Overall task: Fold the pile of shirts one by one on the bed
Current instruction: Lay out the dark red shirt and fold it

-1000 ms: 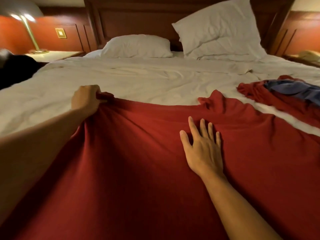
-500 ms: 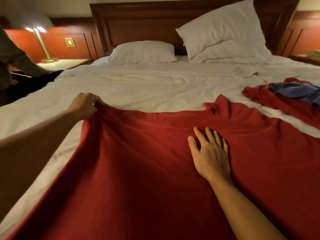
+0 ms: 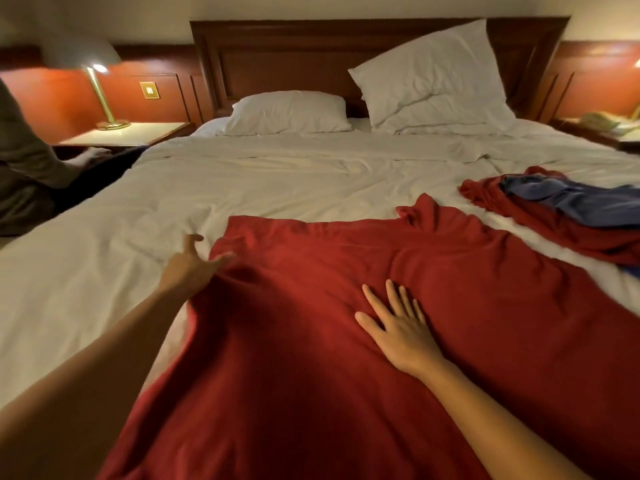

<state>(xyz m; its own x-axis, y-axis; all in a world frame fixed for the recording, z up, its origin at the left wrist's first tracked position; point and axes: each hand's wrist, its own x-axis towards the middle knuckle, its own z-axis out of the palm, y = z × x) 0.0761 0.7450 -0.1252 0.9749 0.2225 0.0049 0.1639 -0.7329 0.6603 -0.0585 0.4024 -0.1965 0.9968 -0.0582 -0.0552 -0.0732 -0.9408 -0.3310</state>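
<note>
A large red shirt [image 3: 311, 323] lies spread across the near part of the white bed [image 3: 259, 181]. My left hand [image 3: 190, 265] sits at the shirt's left edge with straight fingers, thumb raised, fingertips just touching the cloth. My right hand [image 3: 398, 323] lies flat, fingers spread, pressing on the middle of the shirt. At the right, a pile holds another red shirt [image 3: 540, 220] with a blue shirt [image 3: 581, 202] on top of it.
Two white pillows [image 3: 287, 112] [image 3: 433, 81] lean at the wooden headboard [image 3: 277, 57]. A nightstand [image 3: 124, 133] with a lit brass lamp [image 3: 104, 98] stands at the left, where another person [image 3: 24, 161] sits by the bed. A second nightstand [image 3: 616, 129] is at the far right.
My left hand has let go of the shirt's left edge and opened. The released edge now lies folded on the bed. My right hand stayed pressed flat on the shirt.
</note>
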